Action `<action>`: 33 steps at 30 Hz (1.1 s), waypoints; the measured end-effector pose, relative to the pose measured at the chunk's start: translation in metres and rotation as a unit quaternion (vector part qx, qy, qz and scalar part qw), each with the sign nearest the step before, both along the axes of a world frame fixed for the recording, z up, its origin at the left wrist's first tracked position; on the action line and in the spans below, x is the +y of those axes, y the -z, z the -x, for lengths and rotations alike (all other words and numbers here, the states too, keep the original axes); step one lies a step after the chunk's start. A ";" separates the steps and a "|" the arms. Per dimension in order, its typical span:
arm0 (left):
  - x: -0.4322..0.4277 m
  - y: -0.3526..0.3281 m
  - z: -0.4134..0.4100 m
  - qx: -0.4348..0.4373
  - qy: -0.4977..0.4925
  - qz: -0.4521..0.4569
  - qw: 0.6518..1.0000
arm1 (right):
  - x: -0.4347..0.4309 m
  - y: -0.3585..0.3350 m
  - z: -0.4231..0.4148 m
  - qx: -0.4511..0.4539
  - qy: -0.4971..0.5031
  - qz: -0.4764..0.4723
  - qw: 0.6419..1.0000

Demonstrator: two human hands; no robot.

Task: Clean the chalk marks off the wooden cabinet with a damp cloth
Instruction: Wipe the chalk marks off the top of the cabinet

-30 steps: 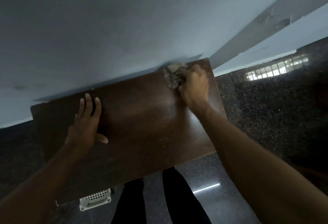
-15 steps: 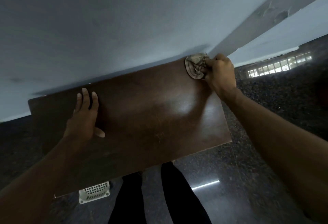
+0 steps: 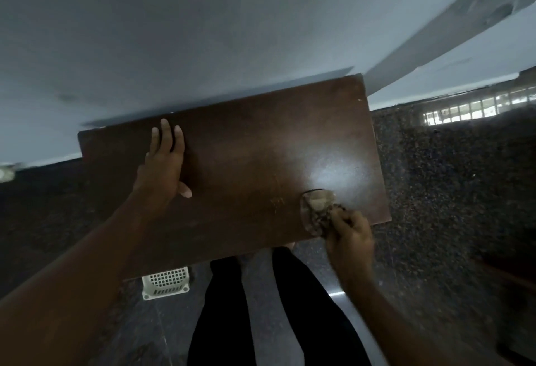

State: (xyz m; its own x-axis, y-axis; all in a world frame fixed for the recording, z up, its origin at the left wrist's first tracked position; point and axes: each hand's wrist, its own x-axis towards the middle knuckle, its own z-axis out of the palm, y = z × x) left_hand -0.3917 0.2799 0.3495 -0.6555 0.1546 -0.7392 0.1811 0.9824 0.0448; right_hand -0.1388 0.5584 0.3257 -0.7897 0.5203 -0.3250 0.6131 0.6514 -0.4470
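**A:** Obs. 1, right hand (image 3: pixel 349 242)?
**B:** Fingers curled tight round a crumpled beige cloth (image 3: pixel 317 210). The wad sticks out past the knuckles on the wall side. It lies on the top of the dark wooden cabinet (image 3: pixel 246 139), by the near right corner.
**A:** Around that grip?
**B:** Just beyond the cloth there is a bright glare patch (image 3: pixel 333 171) on the wood. To its left, between the two hands, are a few pale flecks (image 3: pixel 277 201); chalk or scratches, cannot tell.
**A:** Left hand (image 3: pixel 164 168)?
**B:** Flat on the top, fingers straight and together, thumb out sideways, holding nothing. Well apart from the cloth.
**A:** Below the grip?
**B:** Black-trousered legs (image 3: pixel 226 307) on a speckled dark floor (image 3: pixel 449 191). A white slotted basket (image 3: pixel 166 283) shows under the cabinet's near edge, left of the legs.
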 end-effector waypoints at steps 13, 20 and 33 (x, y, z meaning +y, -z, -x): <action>-0.027 0.005 0.003 0.020 0.042 -0.057 0.997 | -0.146 -0.004 0.036 0.053 -0.333 0.064 0.939; -0.080 -0.009 -0.026 0.088 0.077 -0.072 0.991 | -0.028 0.011 0.034 0.004 -0.113 -0.093 0.989; -0.149 0.003 -0.074 0.042 0.130 -0.008 0.991 | -0.268 0.000 0.045 0.086 -0.307 -0.019 0.948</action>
State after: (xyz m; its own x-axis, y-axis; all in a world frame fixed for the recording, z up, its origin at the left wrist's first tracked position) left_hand -0.3180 0.1313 0.3464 -0.6511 0.3378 -0.6797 0.4321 0.9012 0.0339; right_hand -0.1839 0.2904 0.3261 -0.9871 -0.0460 -0.1533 0.0327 0.8796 -0.4746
